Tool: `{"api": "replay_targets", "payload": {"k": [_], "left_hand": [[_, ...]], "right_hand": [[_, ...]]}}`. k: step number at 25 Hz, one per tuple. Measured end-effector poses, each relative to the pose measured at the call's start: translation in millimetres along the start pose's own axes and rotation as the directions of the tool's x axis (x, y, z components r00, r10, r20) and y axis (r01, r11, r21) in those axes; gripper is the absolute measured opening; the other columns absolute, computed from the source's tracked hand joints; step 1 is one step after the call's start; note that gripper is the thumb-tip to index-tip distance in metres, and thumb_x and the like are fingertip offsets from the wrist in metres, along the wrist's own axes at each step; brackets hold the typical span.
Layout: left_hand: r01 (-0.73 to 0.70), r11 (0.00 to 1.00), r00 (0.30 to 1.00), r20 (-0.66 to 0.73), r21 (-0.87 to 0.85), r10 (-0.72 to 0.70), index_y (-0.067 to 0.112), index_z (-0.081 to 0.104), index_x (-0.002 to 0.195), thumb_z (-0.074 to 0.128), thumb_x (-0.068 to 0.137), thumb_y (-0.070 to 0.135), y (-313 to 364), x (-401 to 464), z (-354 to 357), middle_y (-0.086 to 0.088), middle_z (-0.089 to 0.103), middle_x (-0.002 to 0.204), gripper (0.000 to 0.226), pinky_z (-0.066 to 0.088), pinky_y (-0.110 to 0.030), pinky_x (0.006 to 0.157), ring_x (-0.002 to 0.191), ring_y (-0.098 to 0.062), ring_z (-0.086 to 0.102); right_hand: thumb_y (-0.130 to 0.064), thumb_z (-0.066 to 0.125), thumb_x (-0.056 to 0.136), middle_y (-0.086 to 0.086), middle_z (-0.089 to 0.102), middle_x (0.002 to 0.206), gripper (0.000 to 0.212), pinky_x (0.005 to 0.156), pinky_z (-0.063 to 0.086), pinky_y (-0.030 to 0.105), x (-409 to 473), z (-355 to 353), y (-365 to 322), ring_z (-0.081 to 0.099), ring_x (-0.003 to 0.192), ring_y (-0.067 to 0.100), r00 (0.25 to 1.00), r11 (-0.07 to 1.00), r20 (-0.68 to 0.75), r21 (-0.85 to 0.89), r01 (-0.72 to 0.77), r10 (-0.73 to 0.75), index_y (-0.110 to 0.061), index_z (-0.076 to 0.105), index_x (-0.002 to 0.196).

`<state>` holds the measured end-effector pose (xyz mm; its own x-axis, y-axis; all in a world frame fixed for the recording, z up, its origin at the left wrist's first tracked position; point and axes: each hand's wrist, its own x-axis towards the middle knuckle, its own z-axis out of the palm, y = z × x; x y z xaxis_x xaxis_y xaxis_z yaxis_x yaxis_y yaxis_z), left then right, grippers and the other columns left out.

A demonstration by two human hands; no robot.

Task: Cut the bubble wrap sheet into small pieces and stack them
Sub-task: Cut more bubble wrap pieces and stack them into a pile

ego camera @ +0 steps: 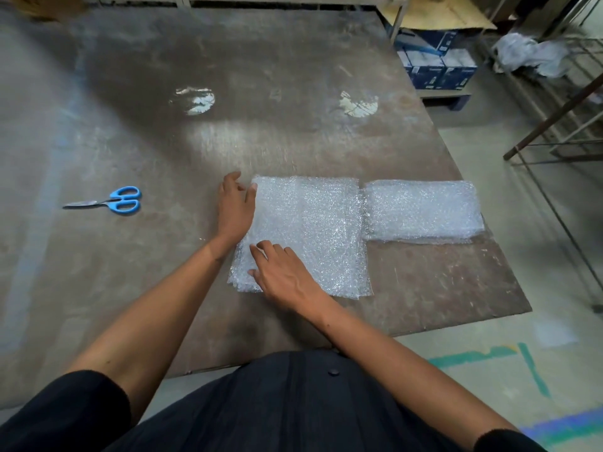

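Table: worn brown sheet top, scuffed, two bright light reflections at the far middle. Lying on it: blue-handled scissors at left, blades closed, pointing left; large bubble wrap sheet right of centre; stack of smaller bubble wrap pieces just beside it, near the right edge.

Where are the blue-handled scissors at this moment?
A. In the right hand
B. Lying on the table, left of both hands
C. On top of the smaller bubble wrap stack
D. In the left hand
B: the blue-handled scissors lie untouched on the brown table, while the left hand and right hand rest on the larger bubble wrap stack.
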<state>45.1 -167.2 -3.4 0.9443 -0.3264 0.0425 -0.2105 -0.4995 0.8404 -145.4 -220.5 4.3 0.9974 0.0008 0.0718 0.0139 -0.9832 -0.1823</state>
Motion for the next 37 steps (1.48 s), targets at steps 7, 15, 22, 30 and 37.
{"api": "replay_targets", "payload": {"k": [7, 15, 22, 30, 37], "left_hand": [[0.241, 0.908, 0.97, 0.071, -0.344, -0.231, 0.013, 0.054, 0.135, 0.062, 0.104, 0.031, -3.8, -13.6, 0.6, -0.005, 0.065, 0.113, 0.036, 0.059, -0.043, 0.08, 0.096, -0.026, 0.069], [-0.034, 0.999, 0.992, 0.118, -0.021, 0.036, 0.024, 0.055, 0.144, 0.071, 0.1, 0.033, 1.6, -38.5, -12.7, -0.003, 0.053, 0.144, 0.047, 0.046, -0.044, 0.113, 0.128, -0.019, 0.056], [-0.345, 0.845, 0.884, 0.444, 0.409, 0.146, 0.043, 0.023, 0.166, 0.037, 0.107, 0.062, -11.1, -38.8, 3.5, 0.002, 0.003, 0.177, 0.064, 0.01, -0.055, 0.127, 0.163, -0.018, 0.003], [-0.259, 0.928, 0.936, 0.308, 0.269, 0.171, 0.048, -0.003, 0.166, 0.035, 0.111, 0.057, 1.3, -57.9, -6.3, 0.014, -0.012, 0.176, 0.067, 0.015, -0.063, 0.124, 0.163, -0.016, -0.001], [-0.169, 0.985, 0.96, -0.23, -0.017, 0.161, 0.015, 0.019, 0.167, 0.061, 0.106, 0.037, 25.9, -112.9, -6.4, -0.01, 0.001, 0.174, 0.078, 0.015, -0.038, 0.129, 0.16, -0.005, 0.003]], "right_hand": [[-0.034, 0.038, 0.114, 0.02, 0.065, 0.121, 0.049, 0.067, 0.054, 0.05, 15.4, 4.5, -5.0, 0.063, 0.08, 0.042, 0.956, 0.966, -0.246, 0.237, -0.099, 0.158, 0.003, 0.065, 0.129], [-0.061, 0.038, 0.107, 0.008, 0.061, 0.128, 0.061, 0.086, 0.039, 0.045, 3.0, 8.4, -13.5, 0.052, 0.104, 0.03, 1.0, 1.0, -0.026, 0.009, 0.009, -0.009, -0.011, 0.061, 0.133], [-0.022, 0.054, 0.097, 0.011, 0.057, 0.118, 0.033, 0.092, 0.044, 0.044, 0.5, -6.2, 15.3, 0.054, 0.105, 0.03, 0.878, 0.887, -0.21, 0.283, -0.365, 0.429, -0.009, 0.06, 0.128], [-0.066, 0.074, 0.086, -0.01, 0.076, 0.108, 0.058, 0.106, 0.045, 0.044, 48.8, -23.4, 71.3, 0.066, 0.106, 0.012, 0.674, 0.522, 0.228, 0.478, -0.706, 0.702, -0.025, 0.064, 0.126], [-0.029, 0.071, 0.1, -0.002, 0.07, 0.101, 0.023, 0.081, 0.053, 0.036, 40.2, -32.0, 42.7, 0.074, 0.093, 0.017, 0.833, 0.075, 0.283, 0.93, -0.359, 0.475, -0.023, 0.051, 0.091]]}}
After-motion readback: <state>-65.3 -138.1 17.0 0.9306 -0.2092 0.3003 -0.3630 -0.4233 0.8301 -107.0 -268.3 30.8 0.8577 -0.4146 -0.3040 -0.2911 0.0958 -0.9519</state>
